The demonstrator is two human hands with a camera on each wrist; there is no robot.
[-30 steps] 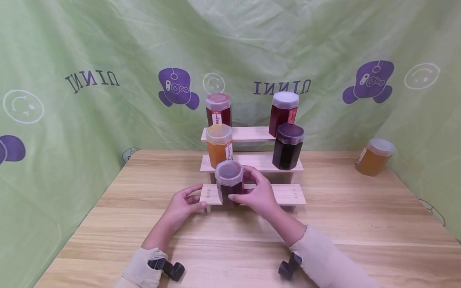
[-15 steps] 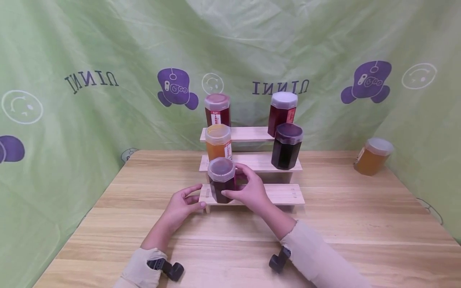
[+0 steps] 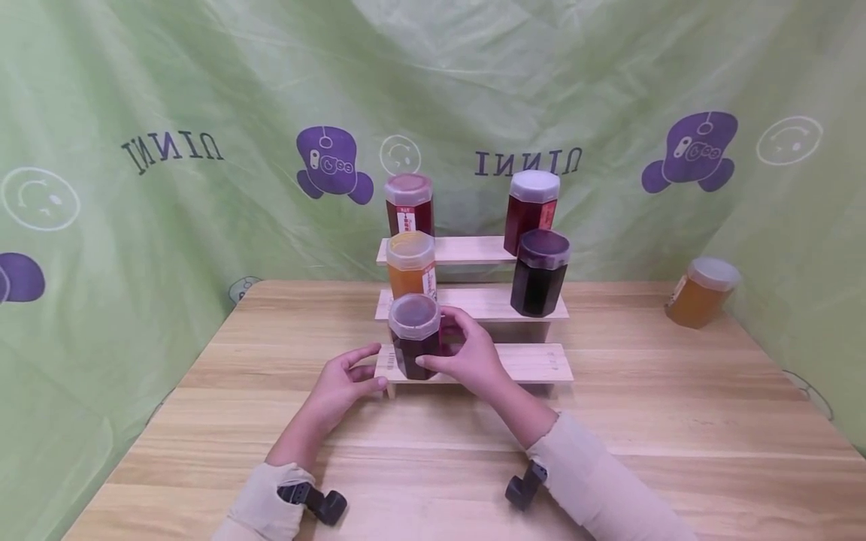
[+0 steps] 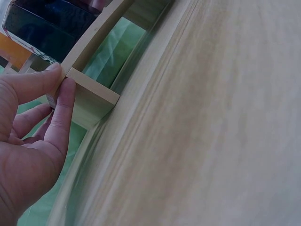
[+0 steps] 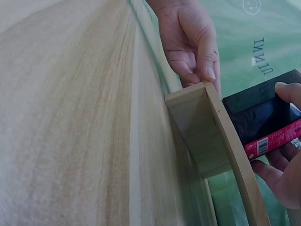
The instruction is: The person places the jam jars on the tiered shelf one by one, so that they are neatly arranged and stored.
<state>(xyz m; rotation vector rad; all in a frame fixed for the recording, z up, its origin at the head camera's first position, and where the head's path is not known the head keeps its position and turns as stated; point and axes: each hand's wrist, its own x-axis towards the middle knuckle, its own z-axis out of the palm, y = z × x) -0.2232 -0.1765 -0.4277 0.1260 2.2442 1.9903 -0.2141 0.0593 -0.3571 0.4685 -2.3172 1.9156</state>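
A dark jam jar (image 3: 416, 342) with a clear lid stands upright at the left end of the lowest step of a wooden tiered shelf (image 3: 534, 364). My right hand (image 3: 470, 362) grips this jar from its right side, thumb in front. A pink label with a barcode shows on the jar (image 5: 265, 122) in the right wrist view. My left hand (image 3: 345, 383) pinches the left end of the same step. The left thumb lies on the board's end and a finger sits beneath it, as the left hand (image 4: 37, 122) shows in its wrist view.
An orange jar (image 3: 410, 267) and a dark purple jar (image 3: 540, 278) stand on the middle step. Two red jars, one left (image 3: 410, 207) and one right (image 3: 531, 210), occupy the top step. Another orange jar (image 3: 702, 293) stands at the table's right, near the green curtain (image 3: 433, 90).
My right hand has shifted the dark jam jar left, to the end of the lowest step. In the last half second it has hardly moved. My left hand has stayed at the shelf.
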